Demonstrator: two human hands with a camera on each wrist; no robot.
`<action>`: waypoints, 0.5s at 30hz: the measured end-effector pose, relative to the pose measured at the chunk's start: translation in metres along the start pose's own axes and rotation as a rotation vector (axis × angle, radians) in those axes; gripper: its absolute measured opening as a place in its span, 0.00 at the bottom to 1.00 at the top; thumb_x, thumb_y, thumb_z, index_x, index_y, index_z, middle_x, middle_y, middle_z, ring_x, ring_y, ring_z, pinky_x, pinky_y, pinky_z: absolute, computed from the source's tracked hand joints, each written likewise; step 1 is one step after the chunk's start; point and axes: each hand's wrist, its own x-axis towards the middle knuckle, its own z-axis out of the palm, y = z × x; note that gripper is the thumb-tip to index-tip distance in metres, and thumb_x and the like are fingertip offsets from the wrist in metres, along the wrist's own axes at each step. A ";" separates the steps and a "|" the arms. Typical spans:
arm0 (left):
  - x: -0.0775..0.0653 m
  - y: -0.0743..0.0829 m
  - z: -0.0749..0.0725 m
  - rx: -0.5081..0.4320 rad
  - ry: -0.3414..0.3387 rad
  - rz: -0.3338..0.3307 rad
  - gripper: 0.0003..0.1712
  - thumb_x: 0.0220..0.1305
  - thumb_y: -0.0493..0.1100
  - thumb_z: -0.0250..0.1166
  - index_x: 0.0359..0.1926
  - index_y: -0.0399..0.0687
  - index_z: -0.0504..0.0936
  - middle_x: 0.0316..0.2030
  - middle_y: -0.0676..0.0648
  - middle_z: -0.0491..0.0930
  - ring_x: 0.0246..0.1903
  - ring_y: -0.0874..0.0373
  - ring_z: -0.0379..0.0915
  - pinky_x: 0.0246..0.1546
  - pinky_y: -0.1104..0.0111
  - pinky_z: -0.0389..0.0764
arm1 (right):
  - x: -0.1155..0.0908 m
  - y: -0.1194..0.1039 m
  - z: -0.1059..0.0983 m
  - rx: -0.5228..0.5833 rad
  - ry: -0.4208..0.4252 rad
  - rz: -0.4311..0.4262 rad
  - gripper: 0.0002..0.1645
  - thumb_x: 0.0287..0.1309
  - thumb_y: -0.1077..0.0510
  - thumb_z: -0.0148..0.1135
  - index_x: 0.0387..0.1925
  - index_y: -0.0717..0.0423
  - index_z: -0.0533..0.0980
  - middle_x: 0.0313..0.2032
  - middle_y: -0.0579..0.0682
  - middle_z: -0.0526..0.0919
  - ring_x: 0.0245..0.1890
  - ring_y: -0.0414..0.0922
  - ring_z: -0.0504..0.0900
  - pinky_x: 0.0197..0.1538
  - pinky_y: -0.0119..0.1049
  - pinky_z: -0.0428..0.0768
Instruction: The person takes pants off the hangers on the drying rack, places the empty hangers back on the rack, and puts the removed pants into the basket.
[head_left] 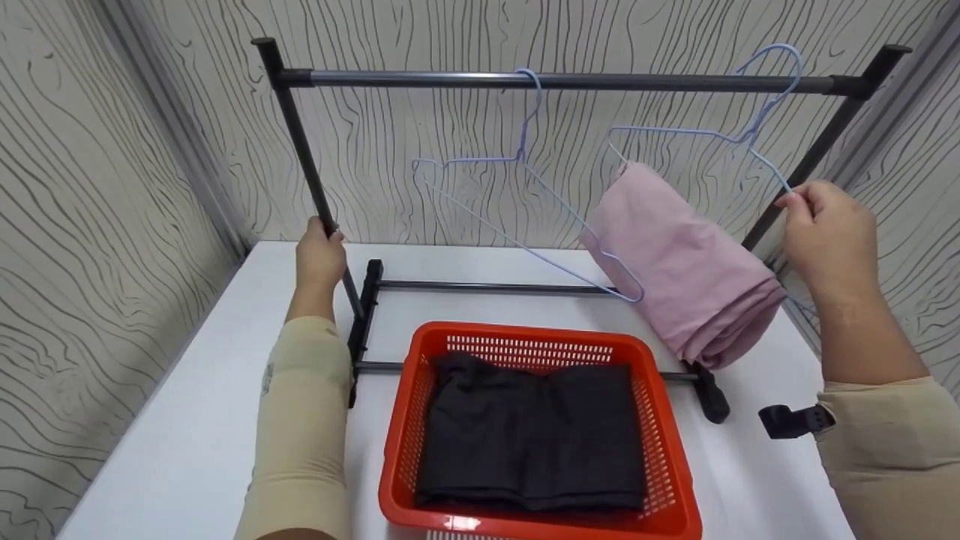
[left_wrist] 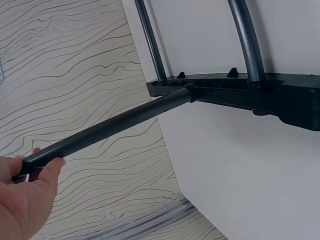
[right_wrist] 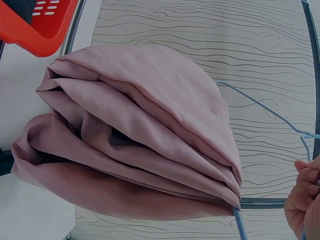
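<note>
Nearest the camera an orange basket [head_left: 664,420] is seen on the white table [head_left: 187,435], with dark folded cloth [head_left: 532,439] laid flat inside it. Behind it a small black clothes rack [head_left: 555,79] stands on the table. Its left upright [head_left: 304,150] is gripped by the left hand [head_left: 319,251], fingers curled round the post, apparently so that the light frame is steadied. To the right, a pale blue wire hanger [head_left: 697,133] is pinched at its right end by the right hand [head_left: 829,229]. A folded pink cloth [head_left: 675,262] is draped over its lower bar, and its hook is caught over the top rail. A second, bare hanger [head_left: 517,161] is hung at mid-rail, tilted down toward the pink cloth.
</note>
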 end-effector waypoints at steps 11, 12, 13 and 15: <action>-0.003 0.002 -0.005 0.012 -0.041 0.011 0.18 0.70 0.42 0.43 0.57 0.38 0.63 0.55 0.35 0.70 0.56 0.43 0.66 0.54 0.56 0.69 | -0.005 0.000 -0.001 -0.006 0.039 -0.028 0.23 0.67 0.48 0.37 0.44 0.61 0.72 0.31 0.55 0.71 0.25 0.46 0.65 0.20 0.31 0.63; -0.003 0.002 -0.006 0.016 -0.044 0.009 0.18 0.70 0.42 0.43 0.57 0.38 0.62 0.55 0.35 0.69 0.57 0.43 0.65 0.54 0.56 0.69 | -0.006 -0.001 -0.002 -0.005 0.042 -0.030 0.23 0.67 0.48 0.37 0.43 0.61 0.72 0.31 0.54 0.71 0.25 0.46 0.65 0.20 0.31 0.63; -0.003 0.002 -0.006 0.022 -0.045 0.004 0.18 0.70 0.42 0.43 0.57 0.38 0.62 0.55 0.35 0.69 0.57 0.43 0.65 0.54 0.56 0.69 | -0.006 -0.001 -0.002 0.000 0.038 -0.026 0.23 0.67 0.47 0.38 0.43 0.61 0.72 0.31 0.54 0.71 0.25 0.46 0.65 0.20 0.31 0.63; -0.004 0.001 -0.006 0.022 -0.051 -0.004 0.19 0.70 0.43 0.44 0.57 0.38 0.62 0.55 0.34 0.69 0.56 0.43 0.66 0.54 0.56 0.69 | -0.008 -0.002 -0.003 0.006 0.033 -0.020 0.23 0.67 0.47 0.38 0.43 0.61 0.72 0.31 0.54 0.71 0.25 0.46 0.65 0.20 0.31 0.64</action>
